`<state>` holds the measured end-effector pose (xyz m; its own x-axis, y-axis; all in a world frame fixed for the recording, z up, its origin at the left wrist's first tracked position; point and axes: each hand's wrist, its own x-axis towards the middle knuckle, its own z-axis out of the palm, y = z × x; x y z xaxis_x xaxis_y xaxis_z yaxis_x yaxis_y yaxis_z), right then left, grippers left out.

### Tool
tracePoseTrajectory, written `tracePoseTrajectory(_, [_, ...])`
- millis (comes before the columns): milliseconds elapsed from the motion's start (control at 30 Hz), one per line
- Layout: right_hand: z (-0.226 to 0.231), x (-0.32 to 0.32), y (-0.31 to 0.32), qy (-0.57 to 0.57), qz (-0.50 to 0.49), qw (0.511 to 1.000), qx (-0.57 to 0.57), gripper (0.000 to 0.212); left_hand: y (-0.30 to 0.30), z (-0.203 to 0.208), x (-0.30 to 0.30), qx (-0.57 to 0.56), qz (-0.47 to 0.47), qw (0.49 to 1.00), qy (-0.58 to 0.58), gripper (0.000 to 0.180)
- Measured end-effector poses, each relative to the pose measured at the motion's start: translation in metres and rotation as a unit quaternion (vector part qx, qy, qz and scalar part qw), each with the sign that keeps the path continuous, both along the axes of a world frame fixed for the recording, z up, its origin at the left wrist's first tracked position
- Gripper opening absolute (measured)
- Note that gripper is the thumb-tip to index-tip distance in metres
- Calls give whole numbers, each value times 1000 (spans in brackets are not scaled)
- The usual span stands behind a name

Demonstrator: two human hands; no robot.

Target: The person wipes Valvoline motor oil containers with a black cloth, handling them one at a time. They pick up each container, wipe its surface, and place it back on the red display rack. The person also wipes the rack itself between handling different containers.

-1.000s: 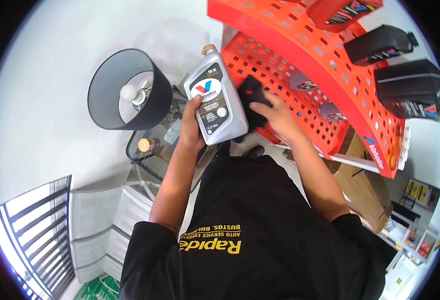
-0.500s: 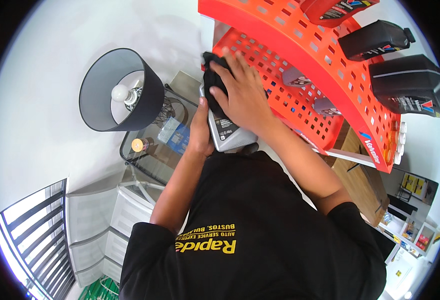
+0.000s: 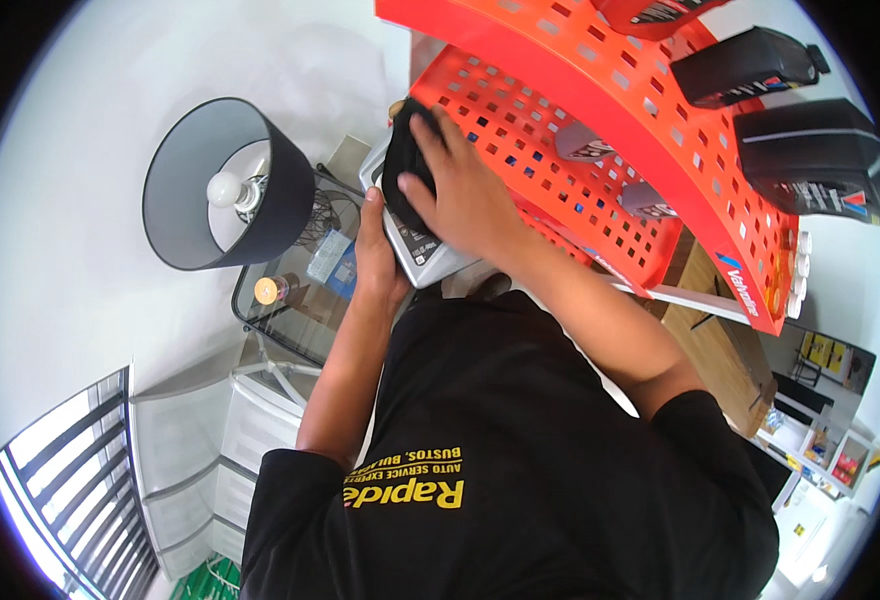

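Note:
My left hand [image 3: 377, 258] grips the side of a silver-grey oil bottle [image 3: 444, 266] with a dark label, tilted in front of my chest. With my right hand [image 3: 472, 202] I press a black cloth [image 3: 403, 160] flat against the bottle's face. The fingers of that hand lie spread over the cloth. Cloth and hand hide much of the label and the upper part of the bottle.
To the right stands a red perforated shelf rack [image 3: 650, 140] bearing several bottles, among them a large black bottle [image 3: 810, 160]. On the left, a dark-shaded lamp [image 3: 285, 200] stands by a glass-topped side table [image 3: 295, 330] holding an orange-lidded jar [image 3: 270, 291].
Both hands, the bottle and the cloth have shifted a little left in view. The cloth now covers more of the bottle's face, and its pale left edge shows more.

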<state>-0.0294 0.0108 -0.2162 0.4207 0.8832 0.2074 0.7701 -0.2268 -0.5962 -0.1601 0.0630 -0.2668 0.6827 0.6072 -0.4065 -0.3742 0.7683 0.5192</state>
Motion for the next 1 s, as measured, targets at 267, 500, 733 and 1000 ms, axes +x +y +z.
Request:
tracePoseTrajectory(267, [-27,29,-5,639,-64,763,66,61,-3,-15,8,-3,17,1000,-3,69])
tracePoseTrajectory(500, [-37,27,-68,713,-120,690,-29,44,16,-49,17,-5,28,999,38,56])
tracePoseTrajectory(733, [-43,88,-154,639,-241,730,-12,46,29,-51,100,212,-112,959,151,48])
tracePoseTrajectory(1000, [-27,80,-206,600,-276,751,23,34,131,-114,242,678,-36,729,84,35])
